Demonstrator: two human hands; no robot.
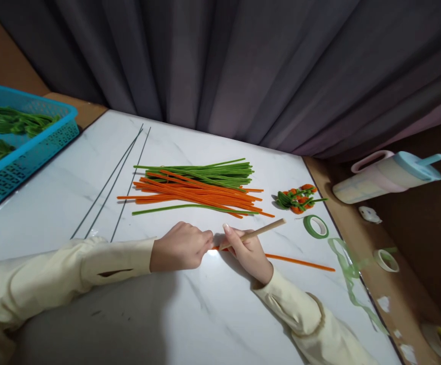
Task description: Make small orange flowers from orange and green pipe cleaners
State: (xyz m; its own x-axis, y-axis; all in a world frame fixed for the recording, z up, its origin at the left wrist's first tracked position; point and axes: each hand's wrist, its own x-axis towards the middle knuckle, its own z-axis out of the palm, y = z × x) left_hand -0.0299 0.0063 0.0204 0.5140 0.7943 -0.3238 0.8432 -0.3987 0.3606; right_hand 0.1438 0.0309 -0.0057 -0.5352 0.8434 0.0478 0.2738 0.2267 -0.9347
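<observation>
My right hand (249, 251) is closed around a thin wooden stick (268, 229), which points up and to the right. An orange pipe cleaner (300, 262) runs beneath that hand, its free length lying to the right. A short piece of it shows between the hands, where the fingers of my left hand (180, 246) are closed on its other end. The fingertips of the left hand are partly hidden. Just beyond both hands lie a bundle of orange pipe cleaners (190, 195) and, behind it, a bundle of green pipe cleaners (220, 174).
At left stands a blue basket (47, 149) holding green leaf shapes. Thin dark wires (108, 182) lie near it. To the right are orange-and-green pipe-cleaner pieces (298, 198), green tape (315, 226), loose green tape strip (352, 284) and a tumbler (376, 177).
</observation>
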